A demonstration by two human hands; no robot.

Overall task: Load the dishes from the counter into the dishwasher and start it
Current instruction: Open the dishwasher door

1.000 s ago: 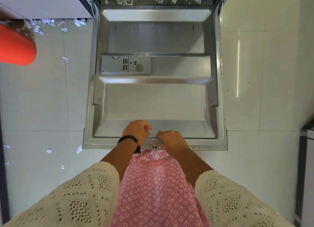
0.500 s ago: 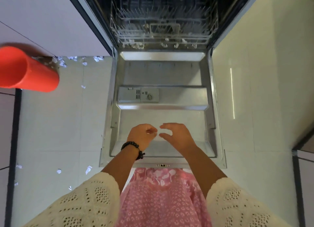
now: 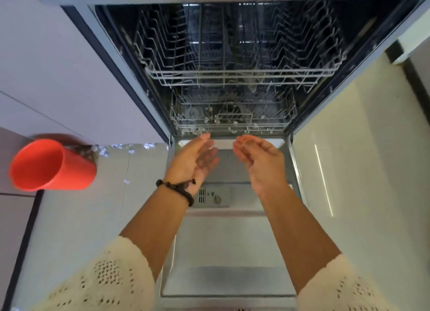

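Dishwasher [image 3: 232, 78] is straight ahead of me, built in under the counter, door [image 3: 223, 245] folded fully down and lying flat toward me. Inner face of the door is steel, detergent dispenser [image 3: 214, 196] showing between my wrists. Upper rack [image 3: 237, 64] sits inside the dark tub, wire tines upright, nothing clearly loaded on it. Lower rack [image 3: 232, 117] is below and further in, also pushed in; some small pale bits along its front rail, too small to tell what they are.

My left hand [image 3: 194, 159] is out over the far end of the door, just short of the lower rack's front rail, palm turned inward, fingers straight and loosely spread, holding nothing. Dark bead bracelet [image 3: 178, 189] on that wrist. My right hand [image 3: 258, 159] is beside it, apart from the left, palm facing inward, fingers relaxed and slightly bent, holding nothing. Cannot tell if either hand touches the door; both look to be above it.

Cream knit sleeves [image 3: 104, 280] at the bottom of the view on both arms.

Left of the dishwasher, an orange cup [image 3: 51, 165], its open mouth facing me. Pale tiled floor [image 3: 360, 171] on both sides of the door, with small white scraps [image 3: 130, 148] on the left side near the cabinet base.
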